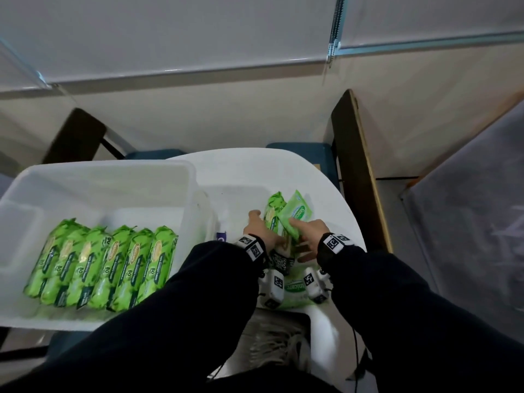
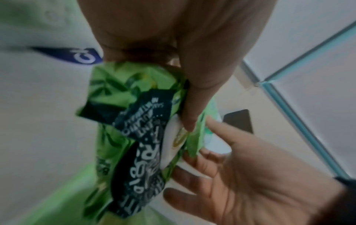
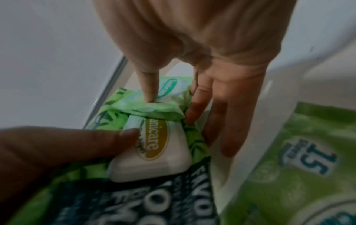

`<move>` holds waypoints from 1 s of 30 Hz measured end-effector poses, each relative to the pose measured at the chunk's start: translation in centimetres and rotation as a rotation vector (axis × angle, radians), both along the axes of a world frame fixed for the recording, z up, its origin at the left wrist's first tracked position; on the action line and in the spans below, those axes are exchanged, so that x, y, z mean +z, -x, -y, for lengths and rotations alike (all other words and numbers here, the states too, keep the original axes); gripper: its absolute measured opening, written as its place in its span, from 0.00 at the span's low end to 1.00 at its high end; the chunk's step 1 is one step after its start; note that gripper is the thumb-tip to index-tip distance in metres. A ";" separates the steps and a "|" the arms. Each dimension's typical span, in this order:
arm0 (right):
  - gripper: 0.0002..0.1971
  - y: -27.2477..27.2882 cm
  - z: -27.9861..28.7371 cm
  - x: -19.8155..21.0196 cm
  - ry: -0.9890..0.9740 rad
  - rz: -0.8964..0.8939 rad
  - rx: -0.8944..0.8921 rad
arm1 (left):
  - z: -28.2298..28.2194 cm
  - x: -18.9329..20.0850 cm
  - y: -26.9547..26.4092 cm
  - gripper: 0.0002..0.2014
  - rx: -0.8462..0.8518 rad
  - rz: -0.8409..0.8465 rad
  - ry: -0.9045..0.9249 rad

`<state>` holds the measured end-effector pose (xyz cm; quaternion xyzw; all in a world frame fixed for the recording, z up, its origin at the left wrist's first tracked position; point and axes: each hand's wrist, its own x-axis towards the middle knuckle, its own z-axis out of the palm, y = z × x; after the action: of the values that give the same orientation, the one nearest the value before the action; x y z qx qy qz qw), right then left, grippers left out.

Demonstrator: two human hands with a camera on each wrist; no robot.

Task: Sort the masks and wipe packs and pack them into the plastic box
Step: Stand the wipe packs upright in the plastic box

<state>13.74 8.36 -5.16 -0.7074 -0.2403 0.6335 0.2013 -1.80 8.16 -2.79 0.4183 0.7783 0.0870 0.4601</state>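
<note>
on the white table [image 1: 326, 194], both hands grip green wipe packs [image 1: 279, 219].

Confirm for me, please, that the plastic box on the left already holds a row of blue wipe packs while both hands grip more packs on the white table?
Not quite: the wipe packs in the plastic box are green, not blue, as the head view shows. The rest holds: the left hand and right hand grip more packs on the white table.

Hands [image 1: 279, 236] gripping wipe packs [image 1: 286, 219], box [image 1: 113, 177] alongside
</note>
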 end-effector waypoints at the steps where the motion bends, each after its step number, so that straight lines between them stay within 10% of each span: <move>1: 0.20 -0.2 0.4 -0.1 0.004 0.002 -0.008 | -0.2 0.8 -0.1 0.48 -0.054 -0.036 0.004; 6: 0.37 -1.8 0.1 -1.8 0.044 0.150 0.020 | -2.7 6.5 1.4 0.37 -0.173 -0.094 -0.029; 10: 0.43 -0.2 -0.6 2.4 -0.064 0.341 0.088 | -4.0 12.2 5.0 0.33 -0.055 0.264 -0.142; 14: 0.26 4.4 0.9 10.1 -0.306 -0.202 -0.124 | -2.3 17.8 9.3 0.12 0.125 0.761 -0.075; 18: 0.23 10.2 2.2 17.6 -0.429 -0.511 0.016 | -0.3 20.0 15.1 0.14 0.169 0.950 -0.110; 30: 0.20 30.1 -4.8 20.9 -0.392 -0.126 0.614 | -1.1 21.2 41.6 0.14 0.202 0.624 -0.277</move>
<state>-16.35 13.21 15.78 -0.5098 -0.5454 0.6487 0.1479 -43.41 9.31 18.42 0.3509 0.6185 0.3607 0.6036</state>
